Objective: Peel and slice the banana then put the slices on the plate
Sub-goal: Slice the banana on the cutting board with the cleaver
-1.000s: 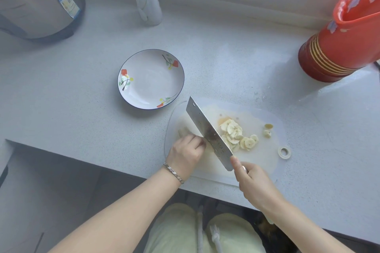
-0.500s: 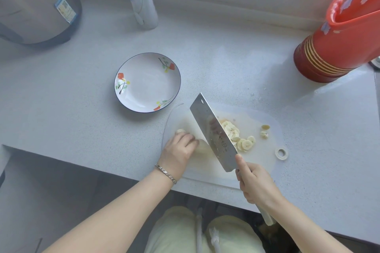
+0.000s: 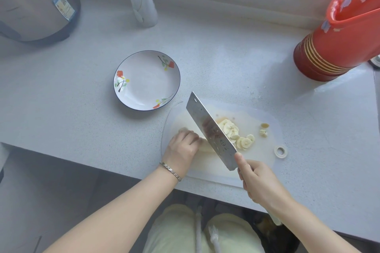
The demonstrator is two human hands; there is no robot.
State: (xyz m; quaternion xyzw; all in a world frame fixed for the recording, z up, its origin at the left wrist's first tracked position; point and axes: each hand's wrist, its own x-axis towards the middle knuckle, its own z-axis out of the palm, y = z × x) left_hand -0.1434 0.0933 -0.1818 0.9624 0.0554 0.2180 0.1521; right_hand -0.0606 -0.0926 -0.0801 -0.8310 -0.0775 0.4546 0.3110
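- Lifted since a second ago, cleaver (image 3: 211, 131) now tilts above unsliced banana (image 3: 204, 146).
- Right hand (image 3: 260, 184) grips its handle.
- Left hand (image 3: 182, 147) presses banana on cutting board (image 3: 265, 150).
- Slices (image 3: 236, 133) lie right; plate (image 3: 147, 80) far-left.

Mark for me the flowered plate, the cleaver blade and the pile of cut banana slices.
White flowered plate with blue rim (image 3: 144, 86): head view, bare centre of the dish.
Steel cleaver blade (image 3: 209, 129): head view, middle of the flat side.
Pile of pale banana slices (image 3: 231, 128): head view, top slice of the heap.
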